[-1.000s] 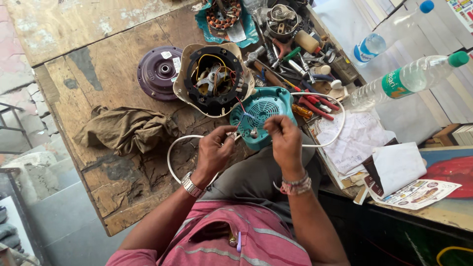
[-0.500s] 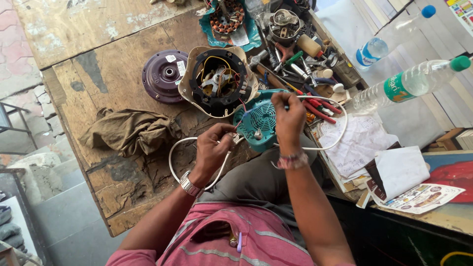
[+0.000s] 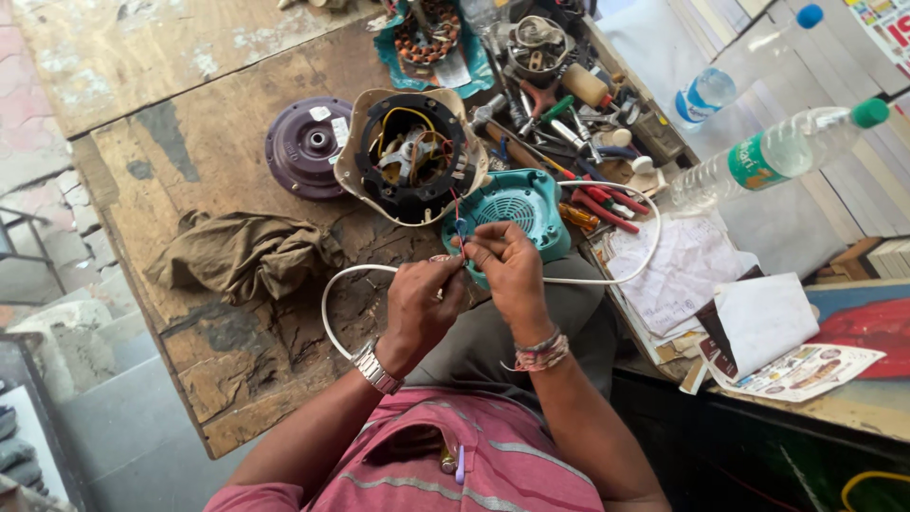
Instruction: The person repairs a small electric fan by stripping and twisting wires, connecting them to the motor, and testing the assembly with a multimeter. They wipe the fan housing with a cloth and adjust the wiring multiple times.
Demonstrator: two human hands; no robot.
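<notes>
My left hand (image 3: 423, 303) and my right hand (image 3: 506, 268) meet above my lap, both pinching thin coloured wires (image 3: 460, 228) that run up to the cream motor housing (image 3: 411, 156). A white cable (image 3: 334, 294) loops from my left hand around the table's near edge and across the teal plastic cover (image 3: 517, 210), which sits just beyond my fingers. The wire ends between my fingertips are too small to make out.
A purple round cover (image 3: 305, 145) and a crumpled brown rag (image 3: 245, 253) lie on the worn wooden table (image 3: 190, 142). Pliers and screwdrivers (image 3: 592, 190) crowd the right side. Two plastic bottles (image 3: 773, 152), papers (image 3: 678, 265) and a copper winding (image 3: 431, 33) are further out.
My right hand has come back down from the teal cover toward my left hand, and both now pinch the wires together closer to my body.
</notes>
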